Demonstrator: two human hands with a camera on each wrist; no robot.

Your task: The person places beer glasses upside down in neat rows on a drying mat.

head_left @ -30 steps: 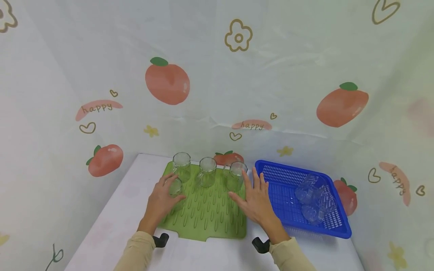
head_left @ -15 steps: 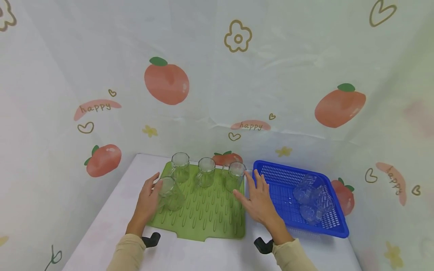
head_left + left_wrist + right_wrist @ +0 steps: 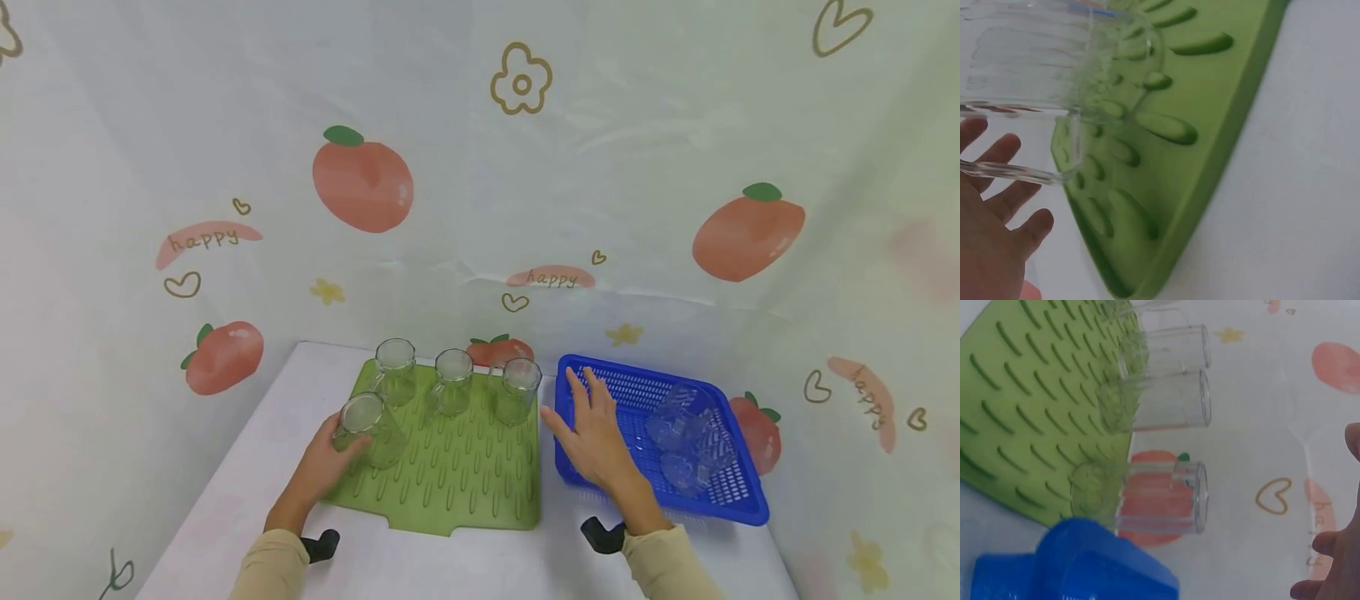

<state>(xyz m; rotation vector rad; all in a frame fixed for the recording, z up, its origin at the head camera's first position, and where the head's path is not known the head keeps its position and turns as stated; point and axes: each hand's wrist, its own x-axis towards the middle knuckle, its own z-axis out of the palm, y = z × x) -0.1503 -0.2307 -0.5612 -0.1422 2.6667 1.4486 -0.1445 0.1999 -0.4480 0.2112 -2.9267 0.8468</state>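
Note:
A clear glass mug point(image 3: 384, 433) stands upright at the left of the green ridged mat point(image 3: 480, 475). My left hand point(image 3: 324, 460) is at its handle side. The left wrist view shows spread, loosely bent fingers point(image 3: 1007, 150) beside the mug's handle point(image 3: 1019, 170), not closed round it. Along the mat's back edge stand three more glass mugs: a left one point(image 3: 396, 379), a middle one point(image 3: 453, 387) and a right one point(image 3: 519, 392). Over the near left part of the blue basket point(image 3: 570, 467) my right hand point(image 3: 600, 442) hovers with fingers spread, holding nothing.
Several glass mugs point(image 3: 686, 442) lie in the right half of the basket, overlapping so their outlines blur. The basket stands on the white table point(image 3: 465, 567), just right of the mat. Behind everything hangs a printed fabric backdrop point(image 3: 450, 208).
My left hand has let go of the front-left mug and shifted left and down to its handle side. My right hand has moved right, away from the back right mug, over the basket.

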